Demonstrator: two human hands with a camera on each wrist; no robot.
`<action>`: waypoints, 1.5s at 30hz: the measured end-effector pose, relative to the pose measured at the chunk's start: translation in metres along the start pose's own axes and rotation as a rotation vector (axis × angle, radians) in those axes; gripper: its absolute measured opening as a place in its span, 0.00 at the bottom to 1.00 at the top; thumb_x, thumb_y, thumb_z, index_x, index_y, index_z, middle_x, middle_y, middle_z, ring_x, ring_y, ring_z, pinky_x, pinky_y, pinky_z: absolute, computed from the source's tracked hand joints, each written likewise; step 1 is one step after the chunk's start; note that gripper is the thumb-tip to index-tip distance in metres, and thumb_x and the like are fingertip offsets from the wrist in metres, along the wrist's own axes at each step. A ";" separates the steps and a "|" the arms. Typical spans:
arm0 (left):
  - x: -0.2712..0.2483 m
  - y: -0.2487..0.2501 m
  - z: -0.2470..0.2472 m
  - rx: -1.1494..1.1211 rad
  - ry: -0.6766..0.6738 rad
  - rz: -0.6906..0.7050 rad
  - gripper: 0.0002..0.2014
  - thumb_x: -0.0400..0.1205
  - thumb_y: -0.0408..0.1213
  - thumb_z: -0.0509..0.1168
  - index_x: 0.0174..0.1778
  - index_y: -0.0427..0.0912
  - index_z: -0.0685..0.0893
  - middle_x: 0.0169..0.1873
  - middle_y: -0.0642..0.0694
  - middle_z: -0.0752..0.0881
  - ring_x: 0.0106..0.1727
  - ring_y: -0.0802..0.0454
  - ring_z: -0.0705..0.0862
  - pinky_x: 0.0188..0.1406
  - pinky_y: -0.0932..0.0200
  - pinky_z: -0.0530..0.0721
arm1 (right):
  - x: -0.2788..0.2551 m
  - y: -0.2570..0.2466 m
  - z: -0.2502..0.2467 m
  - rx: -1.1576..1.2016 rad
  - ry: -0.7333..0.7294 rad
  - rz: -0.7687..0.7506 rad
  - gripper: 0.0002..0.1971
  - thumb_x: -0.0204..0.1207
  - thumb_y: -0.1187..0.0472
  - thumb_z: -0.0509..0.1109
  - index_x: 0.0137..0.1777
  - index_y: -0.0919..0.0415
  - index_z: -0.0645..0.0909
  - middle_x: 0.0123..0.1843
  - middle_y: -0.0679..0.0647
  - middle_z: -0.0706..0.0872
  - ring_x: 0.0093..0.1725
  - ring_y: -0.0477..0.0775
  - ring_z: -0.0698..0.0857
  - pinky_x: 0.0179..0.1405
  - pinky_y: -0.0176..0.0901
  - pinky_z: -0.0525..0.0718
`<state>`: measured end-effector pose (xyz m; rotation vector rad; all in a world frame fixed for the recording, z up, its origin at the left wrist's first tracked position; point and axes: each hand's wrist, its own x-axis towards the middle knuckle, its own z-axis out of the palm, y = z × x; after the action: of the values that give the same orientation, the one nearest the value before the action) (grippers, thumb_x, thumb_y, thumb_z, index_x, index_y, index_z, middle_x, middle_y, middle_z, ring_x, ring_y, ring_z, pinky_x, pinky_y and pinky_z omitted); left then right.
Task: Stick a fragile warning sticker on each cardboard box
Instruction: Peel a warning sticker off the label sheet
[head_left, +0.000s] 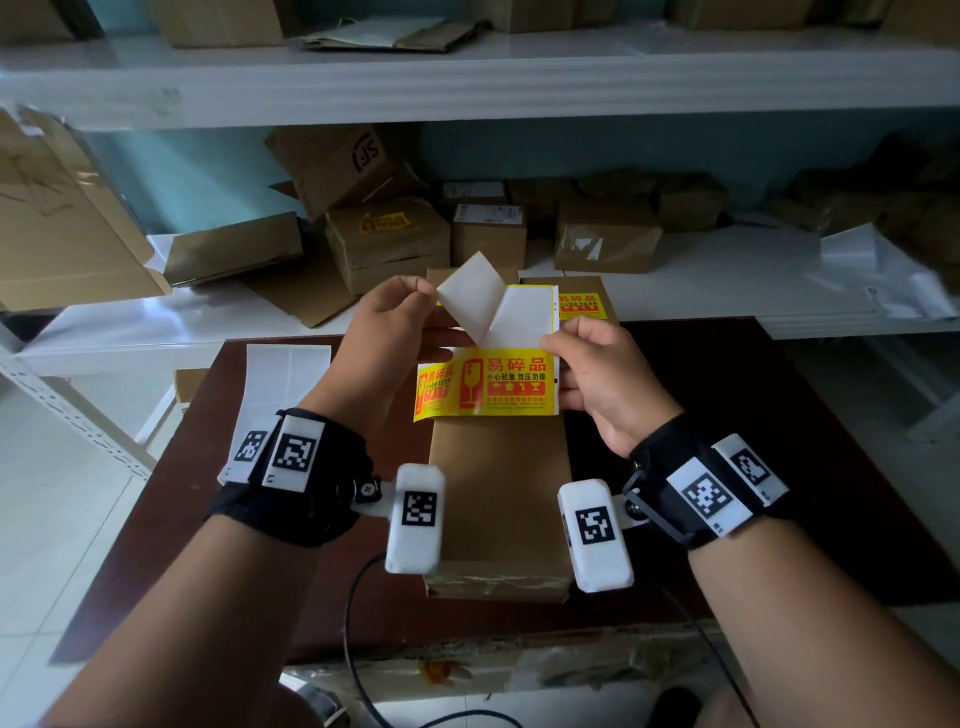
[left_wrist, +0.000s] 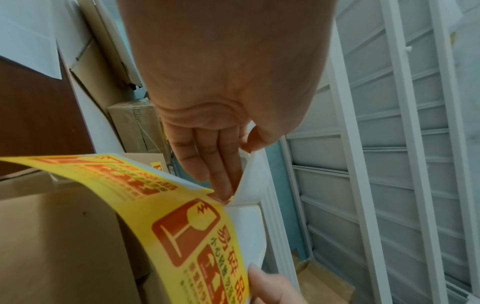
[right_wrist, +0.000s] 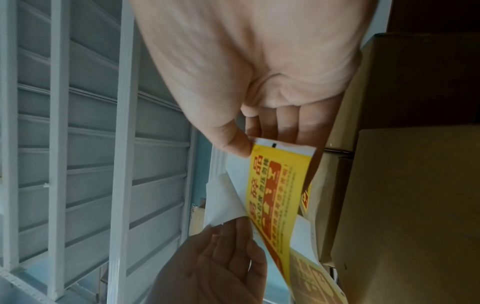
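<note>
I hold a strip of yellow fragile stickers (head_left: 498, 384) above a plain cardboard box (head_left: 498, 488) on the brown table. My left hand (head_left: 423, 291) pinches a flap (head_left: 470, 291) peeled from the strip's top, its white underside facing me. White liner (head_left: 524, 317) lies bare beneath it. My right hand (head_left: 558, 348) pinches the strip's right edge between thumb and fingers. The left wrist view shows my left hand (left_wrist: 233, 164), the white flap (left_wrist: 253, 174) and the strip (left_wrist: 182, 226). The right wrist view shows my right hand (right_wrist: 249, 144) gripping the strip (right_wrist: 275, 185).
A second box with a yellow sticker (head_left: 582, 304) stands just behind the first. A used white liner sheet (head_left: 280, 384) lies at the table's left. The white shelf (head_left: 675, 291) behind carries several cardboard boxes, one with a sticker (head_left: 384, 223). A black cable (head_left: 353, 623) hangs at the table's front.
</note>
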<state>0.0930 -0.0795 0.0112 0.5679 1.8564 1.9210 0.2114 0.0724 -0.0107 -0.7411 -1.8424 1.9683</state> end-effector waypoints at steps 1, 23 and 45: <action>0.001 0.000 0.000 -0.024 0.000 -0.006 0.07 0.91 0.37 0.54 0.53 0.41 0.77 0.45 0.39 0.88 0.44 0.44 0.91 0.42 0.53 0.84 | 0.000 0.000 -0.001 0.000 0.002 0.001 0.04 0.84 0.64 0.66 0.49 0.64 0.80 0.49 0.63 0.92 0.41 0.55 0.92 0.32 0.46 0.89; 0.009 0.001 -0.005 -0.306 0.085 -0.034 0.09 0.90 0.36 0.50 0.51 0.42 0.75 0.55 0.30 0.88 0.52 0.32 0.90 0.40 0.50 0.89 | 0.003 0.001 -0.014 0.002 0.034 0.003 0.07 0.86 0.64 0.62 0.51 0.61 0.82 0.43 0.56 0.90 0.37 0.51 0.89 0.29 0.43 0.87; 0.012 0.000 -0.001 -0.277 0.110 -0.009 0.08 0.89 0.36 0.50 0.56 0.40 0.72 0.58 0.30 0.88 0.44 0.39 0.92 0.38 0.51 0.88 | 0.051 0.008 -0.089 0.284 0.492 0.016 0.04 0.85 0.65 0.62 0.51 0.61 0.79 0.44 0.61 0.86 0.39 0.56 0.88 0.40 0.49 0.86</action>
<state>0.0821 -0.0738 0.0118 0.3709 1.6110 2.1936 0.2229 0.1734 -0.0278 -1.0341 -1.2463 1.7956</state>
